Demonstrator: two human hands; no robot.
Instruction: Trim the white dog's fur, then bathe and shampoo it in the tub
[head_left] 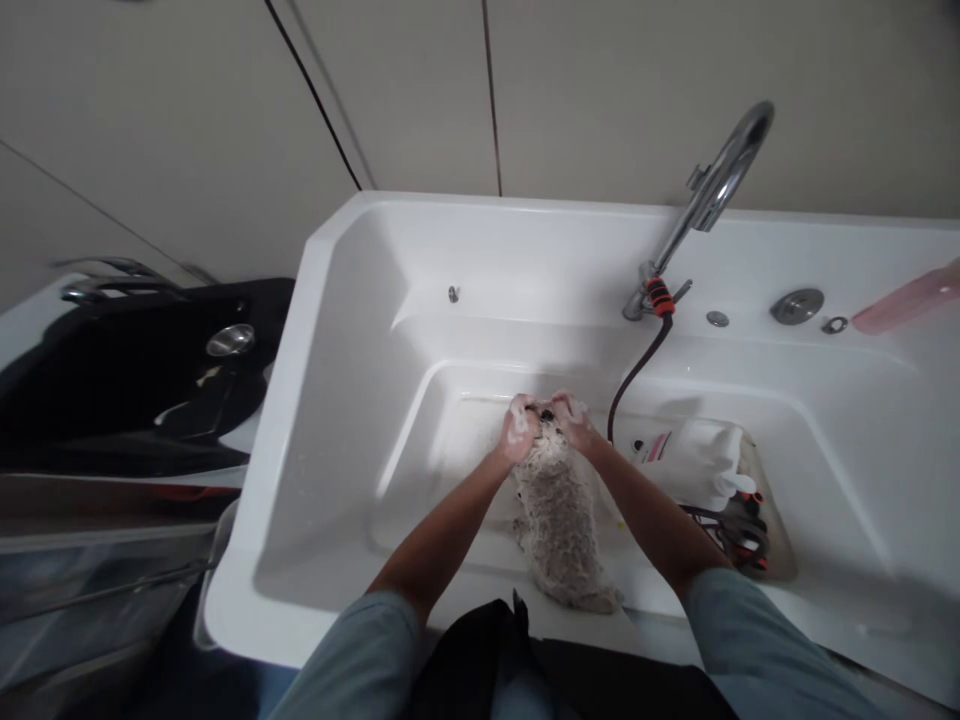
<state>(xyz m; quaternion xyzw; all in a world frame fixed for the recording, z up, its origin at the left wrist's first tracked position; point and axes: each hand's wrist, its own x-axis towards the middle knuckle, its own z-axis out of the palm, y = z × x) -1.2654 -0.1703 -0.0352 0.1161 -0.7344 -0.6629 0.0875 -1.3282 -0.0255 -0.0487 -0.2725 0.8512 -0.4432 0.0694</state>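
A small dog [559, 520] with wet, curly, pale fur stands in the white tub [352, 420], its head pointing away from me. My left hand [519, 428] is curled against the left side of its head, with white foam over the back of the hand. On the other side, my right hand [574, 424] is also foamy and has its fingers bent round the head. The dog's dark nose [547, 415] shows between the two hands. My fingertips are partly hidden in foam and fur.
A chrome faucet [731, 165] rises at the back right, with a dark hose [637, 370] running down into the tub. Right of my arm lie a white bottle [694, 460] and a coiled hose [742, 530]. At left is a black sink [142, 370].
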